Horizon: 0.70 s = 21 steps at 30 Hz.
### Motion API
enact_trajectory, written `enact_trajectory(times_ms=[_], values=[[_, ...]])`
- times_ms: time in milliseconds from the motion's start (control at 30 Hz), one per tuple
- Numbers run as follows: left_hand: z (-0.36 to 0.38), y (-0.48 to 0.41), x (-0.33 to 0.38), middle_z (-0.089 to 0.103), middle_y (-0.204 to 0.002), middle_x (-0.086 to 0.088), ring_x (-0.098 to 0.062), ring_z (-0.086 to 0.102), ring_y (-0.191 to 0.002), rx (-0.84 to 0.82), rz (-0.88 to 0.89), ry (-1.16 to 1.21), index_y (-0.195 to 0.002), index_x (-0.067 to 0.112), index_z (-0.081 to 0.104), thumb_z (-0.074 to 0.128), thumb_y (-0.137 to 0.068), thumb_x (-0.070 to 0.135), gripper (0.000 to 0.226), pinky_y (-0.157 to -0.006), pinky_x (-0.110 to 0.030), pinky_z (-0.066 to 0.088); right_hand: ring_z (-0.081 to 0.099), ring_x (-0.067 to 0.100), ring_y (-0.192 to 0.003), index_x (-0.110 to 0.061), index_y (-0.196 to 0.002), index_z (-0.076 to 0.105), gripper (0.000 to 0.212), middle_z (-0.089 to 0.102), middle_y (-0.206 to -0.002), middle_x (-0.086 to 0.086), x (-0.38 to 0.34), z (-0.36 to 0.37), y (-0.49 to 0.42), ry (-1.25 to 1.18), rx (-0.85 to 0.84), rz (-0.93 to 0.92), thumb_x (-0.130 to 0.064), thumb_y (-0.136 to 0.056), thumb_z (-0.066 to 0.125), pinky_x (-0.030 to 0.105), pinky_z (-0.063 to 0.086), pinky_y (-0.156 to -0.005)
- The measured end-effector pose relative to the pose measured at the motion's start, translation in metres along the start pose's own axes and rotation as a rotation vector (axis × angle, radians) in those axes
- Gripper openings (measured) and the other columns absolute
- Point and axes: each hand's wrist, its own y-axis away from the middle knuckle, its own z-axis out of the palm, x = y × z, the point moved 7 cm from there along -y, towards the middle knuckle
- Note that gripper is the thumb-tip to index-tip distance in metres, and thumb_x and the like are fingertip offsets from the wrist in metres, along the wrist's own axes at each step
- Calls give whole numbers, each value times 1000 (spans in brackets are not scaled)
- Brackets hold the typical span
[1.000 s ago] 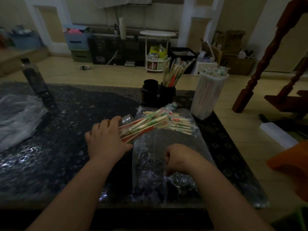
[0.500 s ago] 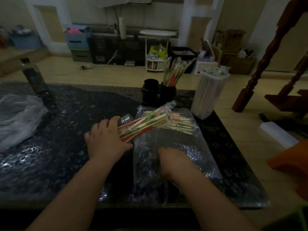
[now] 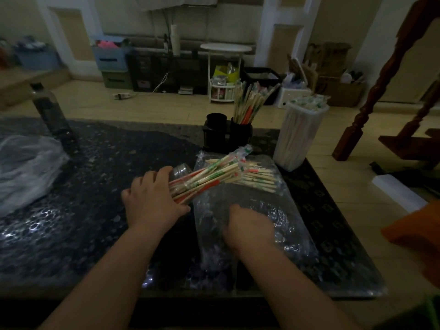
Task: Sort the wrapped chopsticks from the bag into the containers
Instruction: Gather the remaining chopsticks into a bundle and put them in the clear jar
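On the dark bench (image 3: 71, 210), the left hand (image 3: 154, 201) grips a bundle of wrapped chopsticks (image 3: 209, 177) over the clear bag (image 3: 292, 236), whose plastic the right hand (image 3: 247, 225) clutches with curled fingers.

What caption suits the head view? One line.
Left hand grips a chopstick bundle; right hand rests on the bag.

The right hand (image 3: 248, 226) has slid left on the bag (image 3: 295, 225), which now lies flatter
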Motion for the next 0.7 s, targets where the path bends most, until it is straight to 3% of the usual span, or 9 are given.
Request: enact_trajectory(times_ms=[100,267,400,533,700], values=[[0,-1,-2,46,-137,-2,-28,43,-124,5,-8,3,-143,35,32,80,-59,64,100,-98,-47,35,66,29,-101,-15,-108,68,33,69,-111,8,11,-8,0,-1,9,111,-38,-98,46,33,43,-73],[0,-1,-1,46,-136,-1,-28,42,-124,1,-5,-8,-143,36,32,79,-59,65,100,-97,-47,36,64,31,-103,-9,-112,66,41,67,-114,13,17,10,-2,-136,-123,155,-38,-102,39,34,44,-78],[1,-1,0,46,-137,-1,-27,42,-124,0,-6,-3,-143,36,31,79,-60,65,100,-98,-47,35,55,31,-120,-19,-136,52,43,59,-131,14,9,29,-7,-326,-194,19,-43,-104,37,36,43,-97],[2,-1,1,46,-138,-1,-28,42,-124,-9,-7,0,-144,35,30,78,-60,65,101,-98,-46,36,50,30,-126,-20,-142,34,50,47,-145,11,12,45,-12,-427,-214,-28,-39,-98,49,35,40,-99],[3,-5,-4,46,-137,-3,-30,42,-124,-34,-37,15,-144,34,30,79,-60,66,102,-99,-48,35,38,27,-137,-19,-148,33,55,32,-154,6,25,59,-19,-427,-155,16,-40,-99,44,38,34,-112]])
